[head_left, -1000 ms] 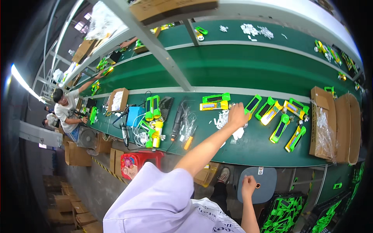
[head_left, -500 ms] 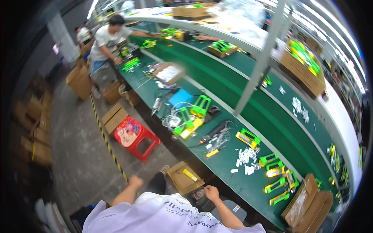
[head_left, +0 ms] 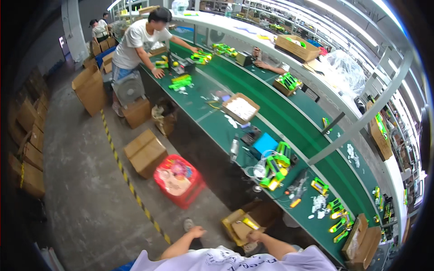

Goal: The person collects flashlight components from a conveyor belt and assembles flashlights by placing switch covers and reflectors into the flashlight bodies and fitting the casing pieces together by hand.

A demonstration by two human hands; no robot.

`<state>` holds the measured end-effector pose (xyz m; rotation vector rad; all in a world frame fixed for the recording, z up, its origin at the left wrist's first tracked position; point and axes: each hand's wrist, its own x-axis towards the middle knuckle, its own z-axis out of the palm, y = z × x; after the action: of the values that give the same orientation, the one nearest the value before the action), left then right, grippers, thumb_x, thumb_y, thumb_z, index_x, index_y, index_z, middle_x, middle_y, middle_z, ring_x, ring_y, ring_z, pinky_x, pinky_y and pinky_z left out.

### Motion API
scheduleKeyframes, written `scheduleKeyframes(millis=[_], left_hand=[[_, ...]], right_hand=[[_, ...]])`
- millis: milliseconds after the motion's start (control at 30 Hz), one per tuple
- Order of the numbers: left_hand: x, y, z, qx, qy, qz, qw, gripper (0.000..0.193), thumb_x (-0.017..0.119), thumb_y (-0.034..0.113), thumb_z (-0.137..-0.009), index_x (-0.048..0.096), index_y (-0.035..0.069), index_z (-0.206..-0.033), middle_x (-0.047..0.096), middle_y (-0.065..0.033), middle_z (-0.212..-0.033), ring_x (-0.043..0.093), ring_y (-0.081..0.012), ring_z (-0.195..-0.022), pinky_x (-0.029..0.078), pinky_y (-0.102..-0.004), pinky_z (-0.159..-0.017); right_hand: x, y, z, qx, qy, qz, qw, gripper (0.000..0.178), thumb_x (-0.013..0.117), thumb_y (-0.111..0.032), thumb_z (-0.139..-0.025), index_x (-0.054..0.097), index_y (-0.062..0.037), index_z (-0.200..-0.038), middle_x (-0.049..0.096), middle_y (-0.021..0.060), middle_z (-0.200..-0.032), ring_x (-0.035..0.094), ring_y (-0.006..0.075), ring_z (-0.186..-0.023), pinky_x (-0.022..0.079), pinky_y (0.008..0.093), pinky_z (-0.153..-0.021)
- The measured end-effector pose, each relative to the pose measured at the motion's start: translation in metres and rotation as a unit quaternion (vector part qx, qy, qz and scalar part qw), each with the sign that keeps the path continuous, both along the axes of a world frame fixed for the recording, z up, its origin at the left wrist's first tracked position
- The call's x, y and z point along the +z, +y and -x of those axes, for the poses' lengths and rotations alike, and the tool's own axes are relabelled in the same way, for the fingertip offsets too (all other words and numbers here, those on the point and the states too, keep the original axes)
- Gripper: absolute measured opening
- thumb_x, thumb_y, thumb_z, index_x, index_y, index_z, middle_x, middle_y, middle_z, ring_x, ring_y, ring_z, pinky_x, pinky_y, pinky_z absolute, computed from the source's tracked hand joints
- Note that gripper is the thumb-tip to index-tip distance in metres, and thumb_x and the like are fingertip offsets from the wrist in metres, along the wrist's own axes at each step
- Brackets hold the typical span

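My left hand point(head_left: 197, 232) is held low in front of my body above the grey floor, its fingers curled in and nothing visible in them. Nearer to the bench, my right hand point(head_left: 256, 236) overlaps the near right corner of an open cardboard box point(head_left: 229, 224); its fingers look closed, and whether it touches the box cannot be made out. Inside that box lies a yellow flat piece point(head_left: 251, 223). To the right runs a green workbench point(head_left: 217, 117), with green and yellow frame-shaped parts point(head_left: 275, 169), a blue box point(head_left: 265, 144) and a pile of small white pieces point(head_left: 318, 205).
A red stool point(head_left: 181, 183) and a closed carton point(head_left: 144, 153) stand on the floor ahead. Beside them runs a black-and-yellow floor line point(head_left: 122, 171). At the far bench end a co-worker point(head_left: 138, 45) handles green parts. A grey post point(head_left: 361, 122) slants over the bench.
My view has swung, showing more of the far bench and ceiling. My right hand now overlaps the open box's corner, where before it was beside it. My left hand stays in front of me.
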<state>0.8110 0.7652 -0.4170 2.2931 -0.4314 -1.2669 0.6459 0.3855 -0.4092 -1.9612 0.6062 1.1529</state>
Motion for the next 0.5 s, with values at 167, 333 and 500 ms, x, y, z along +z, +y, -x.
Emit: scheduleKeyframes(millis=[167, 333, 500], left_hand=[[0.209, 0.016, -0.129, -0.043, -0.161, 0.131, 0.977, 0.033, 0.059, 0.029, -0.088, 0.064, 0.002, -0.107, 0.066, -0.0219, -0.105, 0.064, -0.0397, -0.095, 0.05, -0.0451, -0.084], [0.216, 0.136, -0.241, 0.424, 0.076, 0.445, 0.785, 0.038, 0.059, 0.023, -0.091, 0.057, 0.003, -0.123, 0.07, -0.0103, -0.102, 0.067, -0.0179, -0.082, 0.053, -0.0301, -0.068], [0.059, 0.228, -0.204, 0.712, 0.275, -0.05, 0.644, 0.046, 0.041, 0.033, -0.096, 0.057, -0.004, -0.118, 0.062, -0.0268, -0.109, 0.065, -0.0354, -0.091, 0.056, -0.0455, -0.075]], right_hand=[[0.251, 0.038, -0.183, 0.282, -0.366, 0.287, 0.839, 0.019, 0.054, -0.016, -0.087, 0.067, -0.0026, -0.091, 0.068, 0.0168, -0.085, 0.065, 0.0355, -0.083, 0.053, 0.0378, -0.075], [0.431, 0.112, -0.244, -0.384, -0.583, -0.066, 0.713, 0.019, 0.053, -0.016, -0.095, 0.06, -0.0052, -0.082, 0.062, 0.0054, -0.067, 0.057, 0.0093, -0.057, 0.044, 0.0234, -0.052], [0.348, 0.147, -0.236, -0.279, -0.402, -0.015, 0.872, 0.021, 0.059, -0.02, -0.092, 0.064, -0.0002, -0.087, 0.066, 0.0064, -0.07, 0.061, 0.0124, -0.06, 0.049, 0.0272, -0.055]])
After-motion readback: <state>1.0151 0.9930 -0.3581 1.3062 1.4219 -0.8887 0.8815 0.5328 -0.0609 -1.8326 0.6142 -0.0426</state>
